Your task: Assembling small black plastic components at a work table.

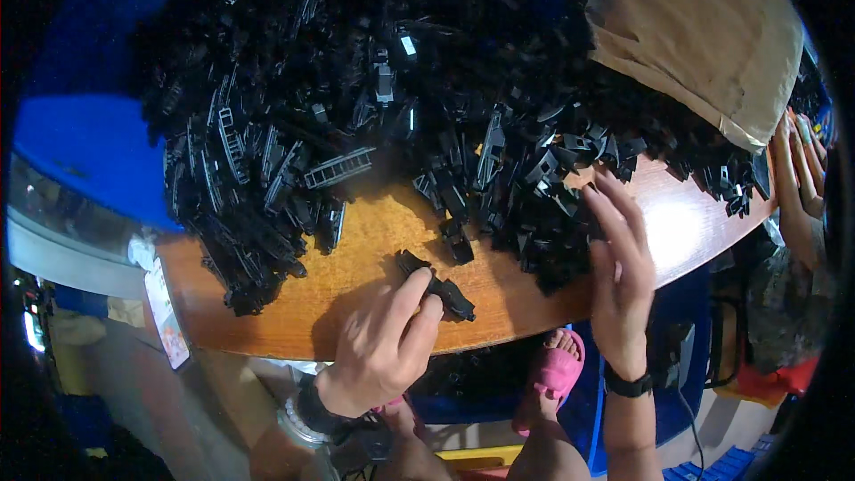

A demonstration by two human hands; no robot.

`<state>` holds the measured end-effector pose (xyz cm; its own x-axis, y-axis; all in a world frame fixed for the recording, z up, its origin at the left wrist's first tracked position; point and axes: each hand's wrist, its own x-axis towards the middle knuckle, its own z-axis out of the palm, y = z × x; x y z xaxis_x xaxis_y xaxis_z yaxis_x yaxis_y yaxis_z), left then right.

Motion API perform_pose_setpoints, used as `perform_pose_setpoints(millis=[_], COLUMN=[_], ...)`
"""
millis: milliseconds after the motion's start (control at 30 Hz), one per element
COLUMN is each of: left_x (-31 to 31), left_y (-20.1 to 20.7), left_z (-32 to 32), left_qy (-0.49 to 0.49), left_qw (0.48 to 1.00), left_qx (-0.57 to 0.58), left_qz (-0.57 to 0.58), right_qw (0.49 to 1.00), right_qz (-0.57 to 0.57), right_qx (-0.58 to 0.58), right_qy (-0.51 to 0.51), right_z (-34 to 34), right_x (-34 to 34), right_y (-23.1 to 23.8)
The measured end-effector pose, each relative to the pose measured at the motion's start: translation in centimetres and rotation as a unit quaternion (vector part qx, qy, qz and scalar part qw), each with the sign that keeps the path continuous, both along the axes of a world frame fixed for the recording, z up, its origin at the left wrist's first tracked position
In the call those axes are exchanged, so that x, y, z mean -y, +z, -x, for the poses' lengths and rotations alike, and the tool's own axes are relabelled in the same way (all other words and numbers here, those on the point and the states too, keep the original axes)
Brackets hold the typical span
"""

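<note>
My left hand [385, 347] is over the near part of the wooden table, its fingers closed on a small black plastic part [452, 297]. The fingers cover some of this part, so its full shape is hidden. My right hand [621, 272] is raised at the right edge of a heap of black plastic parts [356, 80], its fingers stretched out. I see nothing held in it. Ladder-like pieces [340, 168] lie along the left side of the heap. A single black part [457, 242] rests just beyond my left hand.
A brown paper sheet or bag [699, 36] covers the heap's far right. Another person's hands [799, 165] are at the right. Blue surfaces [89, 160] border the wooden table [383, 223] on the left. Below the table's edge are my feet in pink slippers [559, 367].
</note>
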<state>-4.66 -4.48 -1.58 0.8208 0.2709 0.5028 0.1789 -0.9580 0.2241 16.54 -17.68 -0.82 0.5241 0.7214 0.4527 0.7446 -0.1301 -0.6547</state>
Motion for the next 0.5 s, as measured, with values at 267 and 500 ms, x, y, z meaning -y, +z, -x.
perform_pose_setpoints(millis=[267, 500], left_x=[-0.1, 0.5], left_y=[0.0, 0.8], left_z=[0.2, -0.4], left_qy=[-0.003, -0.004], left_qw=[1.0, 0.999], left_qx=[0.007, 0.0], left_qz=[0.005, 0.05], right_qw=[0.988, 0.973], right_qz=[0.091, 0.146], right_qx=[0.122, 0.177], right_qy=[0.0, 0.015], right_z=[1.5, 1.6], right_x=[2.0, 1.4], right_y=[0.9, 1.4])
